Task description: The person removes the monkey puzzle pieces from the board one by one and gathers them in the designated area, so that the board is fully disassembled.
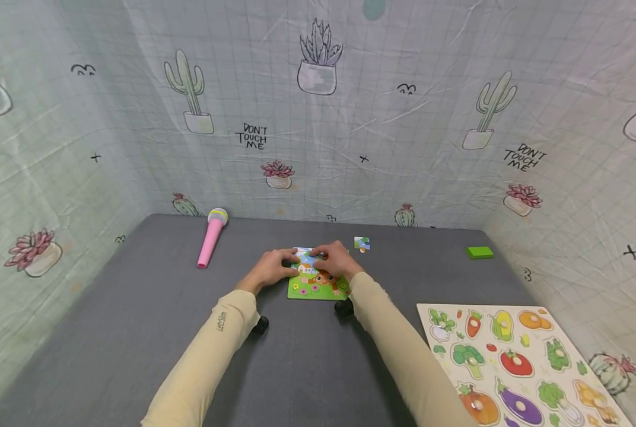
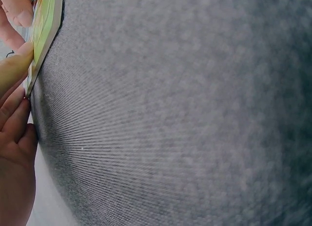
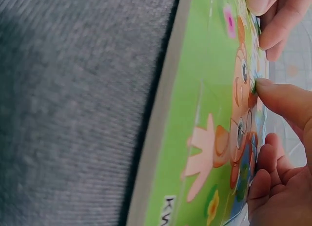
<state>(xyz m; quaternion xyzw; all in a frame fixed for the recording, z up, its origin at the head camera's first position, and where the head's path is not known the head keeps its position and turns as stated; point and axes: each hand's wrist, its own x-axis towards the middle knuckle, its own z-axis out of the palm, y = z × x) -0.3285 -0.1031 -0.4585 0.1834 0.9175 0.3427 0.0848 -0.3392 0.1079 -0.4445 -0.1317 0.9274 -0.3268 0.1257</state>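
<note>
A small jigsaw puzzle [image 1: 311, 292] with a monkey on green grass lies flat on the grey table. My left hand [image 1: 271, 268] is at its left side, thumb on the picture and fingers along the edge, gripping it. From the right, my right hand [image 1: 338, 261] reaches over the board. In the right wrist view its thumb [image 3: 285, 100] touches the picture [image 3: 195, 89], and the other fingers are bent beyond it. Whether a piece is between those fingertips is hidden. A loose puzzle piece [image 1: 362, 243] lies just behind the right hand.
A pink toy microphone [image 1: 210, 242] lies at the back left. At the back right is a green block [image 1: 480, 252]. A wooden vegetable peg board [image 1: 489, 350] covers the front right corner. Patterned cloth [image 1: 318, 136] hangs behind the table.
</note>
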